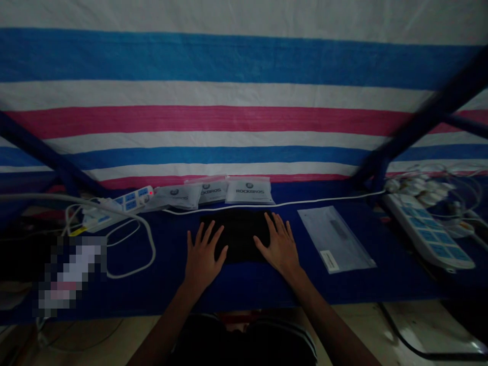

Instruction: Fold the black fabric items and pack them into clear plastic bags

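A flat piece of black fabric (241,236) lies on the dark blue tabletop in front of me; its exact kind is too dark to make out. My left hand (204,254) rests on its left side, fingers spread. On its right side lies my right hand (281,245), palm down with the fingers apart. To the right of that hand is a clear zip bag (337,239) with a small white label (329,260) near its lower left corner; it lies flat and apart from the hand.
Several packed bags marked ROCKBROS (249,191) lie along the back, behind a white cable (305,203). At left are a power strip (131,200) with a red light and looped cable. A larger power strip (430,231) with tangled cords sits at right. Striped sheeting (244,96) hangs behind.
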Available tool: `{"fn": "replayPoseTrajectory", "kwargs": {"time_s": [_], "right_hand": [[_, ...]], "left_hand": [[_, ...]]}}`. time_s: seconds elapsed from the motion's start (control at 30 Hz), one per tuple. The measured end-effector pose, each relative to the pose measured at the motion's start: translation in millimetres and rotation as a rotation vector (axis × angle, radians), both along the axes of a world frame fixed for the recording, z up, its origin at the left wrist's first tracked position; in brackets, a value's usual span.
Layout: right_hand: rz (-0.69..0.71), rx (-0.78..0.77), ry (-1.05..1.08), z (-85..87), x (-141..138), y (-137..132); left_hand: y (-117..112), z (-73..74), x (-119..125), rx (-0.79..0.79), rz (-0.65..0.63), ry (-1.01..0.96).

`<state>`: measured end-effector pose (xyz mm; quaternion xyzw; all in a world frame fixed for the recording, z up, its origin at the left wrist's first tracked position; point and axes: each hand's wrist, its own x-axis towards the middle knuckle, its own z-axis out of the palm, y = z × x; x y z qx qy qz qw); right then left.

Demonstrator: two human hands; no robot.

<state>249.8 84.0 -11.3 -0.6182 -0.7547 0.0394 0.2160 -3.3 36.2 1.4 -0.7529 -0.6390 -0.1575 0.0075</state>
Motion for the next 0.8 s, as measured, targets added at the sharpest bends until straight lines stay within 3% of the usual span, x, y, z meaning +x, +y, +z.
{"fn": "replayPoseTrajectory", "kwargs": {"time_s": [0.23, 0.4, 0.53, 0.8], "right_hand": [[0.008, -0.011, 0.202, 6.9, 6, 0], [0.061, 0.016, 0.603, 10.9, 18, 1], [0.0, 0.008, 0.891, 12.8, 27, 0], [0.005, -0.042, 0.967, 10.0, 26, 2]], "left_hand": [[-1, 1.1, 0, 0.009, 0.003, -0.021], [0, -1.0, -2, 0.006, -0.005, -0.032], [1, -3.9, -4, 0.02, -0.031, -0.044], [0, -1.1, -7, -0.004, -0.101, -0.079]]}}
